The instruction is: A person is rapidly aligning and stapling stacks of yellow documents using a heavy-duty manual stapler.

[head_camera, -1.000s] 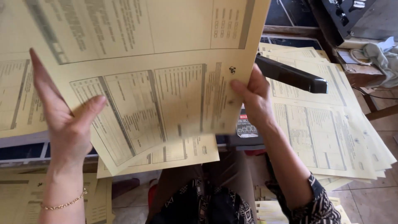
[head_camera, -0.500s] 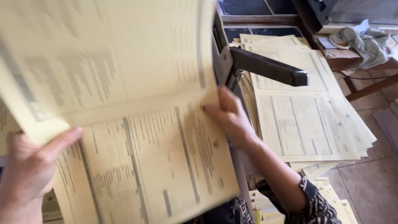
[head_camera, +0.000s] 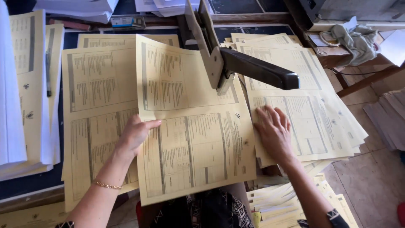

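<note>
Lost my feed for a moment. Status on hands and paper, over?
Left hand flat on the yellow sheet. Right hand flat on the right stack. Cutter handle raised above both.

Bright, even daylight, soft shadows, sharp focus, slight wide-angle stretch at edges.

A dark table (head_camera: 38, 185) carries yellow printed sheets (head_camera: 194, 143) under both hands, a fanned stack (head_camera: 312, 114) beneath the right palm, and a long-handled stapler (head_camera: 236, 63) just beyond the fingers.
</note>
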